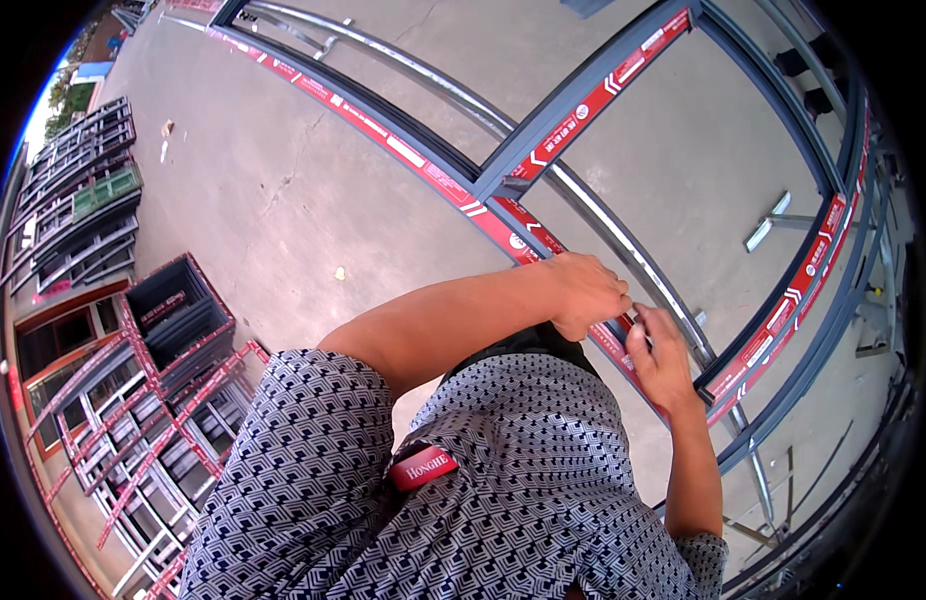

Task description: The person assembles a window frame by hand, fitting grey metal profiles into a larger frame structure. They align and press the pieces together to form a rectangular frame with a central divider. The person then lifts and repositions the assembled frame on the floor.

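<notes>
A large dark grey window frame with red printed protective film lies in front of me, raised on metal rails. My left hand reaches across to its near bar, fingers curled down against the red film. Whatever those fingers hold is hidden under them. Close beside it, my right hand is at the same bar, its thumb and fingers drawn together. A small dark bit shows at its fingertips, too little to name. The two hands nearly touch.
Silvery support rails run beneath the frame. Stacked frames with red film stand on the left, and further racks of frames stand behind them. A metal stand foot is on the right. Concrete floor lies around.
</notes>
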Demonstrator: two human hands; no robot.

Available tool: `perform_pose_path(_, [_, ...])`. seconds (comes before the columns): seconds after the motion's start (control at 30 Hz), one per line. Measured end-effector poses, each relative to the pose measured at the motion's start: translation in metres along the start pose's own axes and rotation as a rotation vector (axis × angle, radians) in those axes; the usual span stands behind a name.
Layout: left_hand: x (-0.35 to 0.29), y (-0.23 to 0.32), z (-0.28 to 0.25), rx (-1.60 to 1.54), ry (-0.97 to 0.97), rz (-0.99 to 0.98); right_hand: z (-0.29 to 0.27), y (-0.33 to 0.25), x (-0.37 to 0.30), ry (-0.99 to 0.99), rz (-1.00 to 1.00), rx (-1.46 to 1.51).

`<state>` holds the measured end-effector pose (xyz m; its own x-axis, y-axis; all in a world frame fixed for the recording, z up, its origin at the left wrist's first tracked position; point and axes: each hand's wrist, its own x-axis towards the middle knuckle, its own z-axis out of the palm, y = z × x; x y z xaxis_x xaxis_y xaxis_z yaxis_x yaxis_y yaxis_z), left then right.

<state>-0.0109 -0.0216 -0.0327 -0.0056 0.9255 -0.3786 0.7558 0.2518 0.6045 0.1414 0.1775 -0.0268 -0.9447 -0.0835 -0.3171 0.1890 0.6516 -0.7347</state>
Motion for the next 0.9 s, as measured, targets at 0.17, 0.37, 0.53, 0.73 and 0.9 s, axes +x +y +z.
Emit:
perform_pose_path(0.17, [-0.009, 0.007, -0.011, -0.103, -0.021, -0.091, -0.011, -0.053, 0.065, 0.114, 0.108, 0.142])
perform_pose_path(0.37, [0.005, -0.003, 0.007, -0.070, -0.004, 0.069, 0.019, -0.101, 0.151, -0.290, -0.079, -0.058])
perform_pose_path(0.53, [0.002, 0.004, 0.001, -0.013, -0.018, 0.042, 0.018, -0.131, 0.179, -0.557, 0.242, 0.046])
perform_pose_path(0.73, [0.001, 0.005, 0.000, -0.005, -0.030, 0.031, 0.016, -0.136, 0.200, -0.710, 0.257, -0.024])
perform_pose_path(0.9, [0.000, 0.005, 0.013, 0.006, 0.112, 0.050, 0.017, -0.130, 0.204, -0.745, 0.300, 0.004])
